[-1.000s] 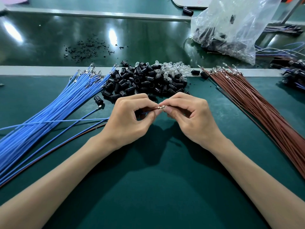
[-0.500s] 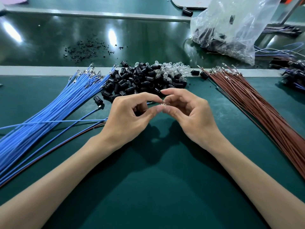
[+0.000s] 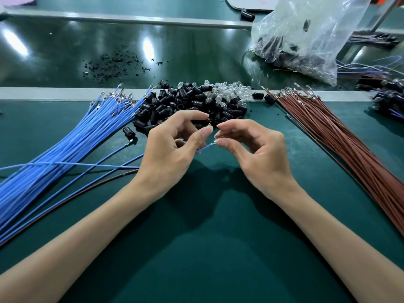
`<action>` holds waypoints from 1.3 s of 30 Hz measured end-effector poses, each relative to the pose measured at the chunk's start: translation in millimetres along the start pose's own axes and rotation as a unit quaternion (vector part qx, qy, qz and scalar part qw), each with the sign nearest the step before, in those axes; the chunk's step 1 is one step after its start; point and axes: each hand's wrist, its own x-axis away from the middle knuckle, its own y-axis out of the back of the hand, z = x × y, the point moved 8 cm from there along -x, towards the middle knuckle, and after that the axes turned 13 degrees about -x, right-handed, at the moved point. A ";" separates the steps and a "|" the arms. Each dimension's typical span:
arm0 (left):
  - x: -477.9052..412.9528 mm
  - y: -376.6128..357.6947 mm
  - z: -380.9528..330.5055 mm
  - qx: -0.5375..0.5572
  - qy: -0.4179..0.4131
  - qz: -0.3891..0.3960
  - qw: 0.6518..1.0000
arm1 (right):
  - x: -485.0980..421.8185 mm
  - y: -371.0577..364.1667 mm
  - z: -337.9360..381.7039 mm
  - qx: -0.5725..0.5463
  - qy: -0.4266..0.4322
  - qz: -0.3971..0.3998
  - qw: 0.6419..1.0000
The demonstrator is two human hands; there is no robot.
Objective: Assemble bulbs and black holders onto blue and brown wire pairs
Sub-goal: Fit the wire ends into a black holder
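My left hand (image 3: 172, 147) and my right hand (image 3: 253, 152) meet over the green mat, just in front of the parts pile. A short stretch of blue wire (image 3: 206, 147) runs from under my left thumb to my right thumb tip. My left hand holds that wire with curled fingers. Between thumb and forefinger my right hand pinches a small clear bulb (image 3: 219, 136) at the wire's end. One brown wire (image 3: 87, 189) trails left from under my left wrist. Black holders (image 3: 185, 103) and clear bulbs (image 3: 229, 92) are heaped just behind my fingers.
A blue wire bundle (image 3: 65, 145) fans out on the left and a brown wire bundle (image 3: 341, 136) on the right. A plastic bag (image 3: 306, 36) of parts sits at the back right, black crumbs (image 3: 113, 64) on the belt, finished pieces (image 3: 391, 99) far right.
My fingertips have drawn slightly apart and my fingers have loosened, so the blue wire end now shows between the two hands. Both hands stay in the same spot.
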 end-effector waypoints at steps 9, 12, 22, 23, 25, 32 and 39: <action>0.5 -2.6 -4.9 -0.035 -0.002 0.020 0.999 | 1.4 3.0 7.9 0.034 0.046 -0.023 0.998; 0.6 -7.1 -0.5 -0.061 0.023 0.045 0.997 | 3.3 5.4 14.4 0.072 0.086 -0.041 0.993; 4.1 -13.1 2.2 0.032 0.102 0.067 0.992 | 5.2 7.7 17.7 0.065 0.113 -0.057 0.990; 4.4 -14.0 2.5 0.038 0.109 0.070 0.991 | 5.5 8.0 17.3 0.065 0.113 -0.057 0.990; 5.5 -15.7 3.7 0.043 0.123 0.076 0.989 | 6.2 8.5 16.8 0.063 0.113 -0.059 0.990; 4.9 -15.3 2.3 0.042 0.130 0.091 0.986 | 6.5 8.6 15.7 0.063 0.110 -0.065 0.990; 2.0 -14.8 0.6 0.016 0.125 0.151 0.980 | 5.5 5.5 8.9 0.006 0.078 -0.031 0.996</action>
